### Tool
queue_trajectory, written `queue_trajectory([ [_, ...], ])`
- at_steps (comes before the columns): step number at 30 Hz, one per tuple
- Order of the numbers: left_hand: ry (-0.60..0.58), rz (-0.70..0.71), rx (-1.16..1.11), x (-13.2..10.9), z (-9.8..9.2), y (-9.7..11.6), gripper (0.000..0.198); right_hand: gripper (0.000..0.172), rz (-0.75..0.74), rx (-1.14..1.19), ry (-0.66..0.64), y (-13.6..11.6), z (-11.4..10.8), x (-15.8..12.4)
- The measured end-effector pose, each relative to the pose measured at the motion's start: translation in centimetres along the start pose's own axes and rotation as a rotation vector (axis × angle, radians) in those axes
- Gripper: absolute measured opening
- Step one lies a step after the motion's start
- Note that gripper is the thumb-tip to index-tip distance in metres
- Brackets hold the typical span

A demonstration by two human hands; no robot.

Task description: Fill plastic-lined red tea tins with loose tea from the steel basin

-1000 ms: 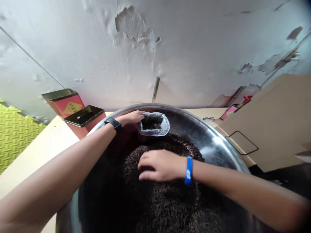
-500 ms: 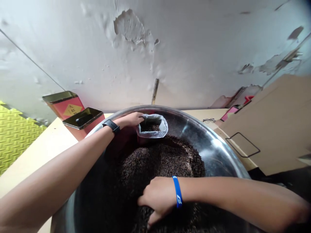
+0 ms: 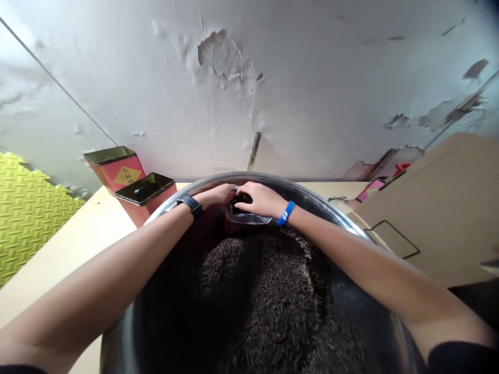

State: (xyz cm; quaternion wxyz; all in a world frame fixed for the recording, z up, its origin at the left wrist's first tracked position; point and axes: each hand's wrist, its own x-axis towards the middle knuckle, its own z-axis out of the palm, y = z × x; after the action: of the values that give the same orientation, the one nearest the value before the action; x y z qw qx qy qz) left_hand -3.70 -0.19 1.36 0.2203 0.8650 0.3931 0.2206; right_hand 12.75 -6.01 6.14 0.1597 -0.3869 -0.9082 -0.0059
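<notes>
A large steel basin (image 3: 130, 332) holds a heap of dark, dry loose tea leaves (image 3: 288, 291). At its far side stands a red tin (image 3: 234, 226) lined with a clear plastic bag (image 3: 255, 219). My left hand (image 3: 220, 195), with a black watch on its wrist, is closed on the left edge of the tin and its bag. Over the tin's mouth is my right hand (image 3: 263, 200), a blue band on its wrist. Its fingers and thumb curl round dark tea leaves. The hand covers much of the opening.
Two open red tins (image 3: 125, 174) stand left of the basin on a pale table (image 3: 58, 259); a dark-handled thing lies in the nearer one. Right are glasses (image 3: 337, 199) and a large cardboard box (image 3: 440, 208). A peeling wall (image 3: 156, 104) rises behind; yellow matting (image 3: 31, 223) lies left.
My right hand has risen from the near tea leaves and moved forward to the lined tin's mouth. My left hand stays on the tin's edge. The view has shifted slightly.
</notes>
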Motion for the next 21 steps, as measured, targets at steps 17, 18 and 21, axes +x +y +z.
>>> queue_trajectory([
  [17,-0.011,-0.184,0.198,0.2,0.2,0.4,0.033,0.084,-0.111,-0.033,-0.528,0.0,8.3,-9.7],
  [18,-0.005,-0.187,0.209,0.2,0.3,0.3,0.032,0.089,-0.106,-0.015,-0.531,-0.2,8.4,-9.8],
  [21,0.017,-0.192,0.237,0.3,0.4,0.3,0.029,0.098,-0.101,0.052,-0.523,-1.4,9.1,-10.2],
])
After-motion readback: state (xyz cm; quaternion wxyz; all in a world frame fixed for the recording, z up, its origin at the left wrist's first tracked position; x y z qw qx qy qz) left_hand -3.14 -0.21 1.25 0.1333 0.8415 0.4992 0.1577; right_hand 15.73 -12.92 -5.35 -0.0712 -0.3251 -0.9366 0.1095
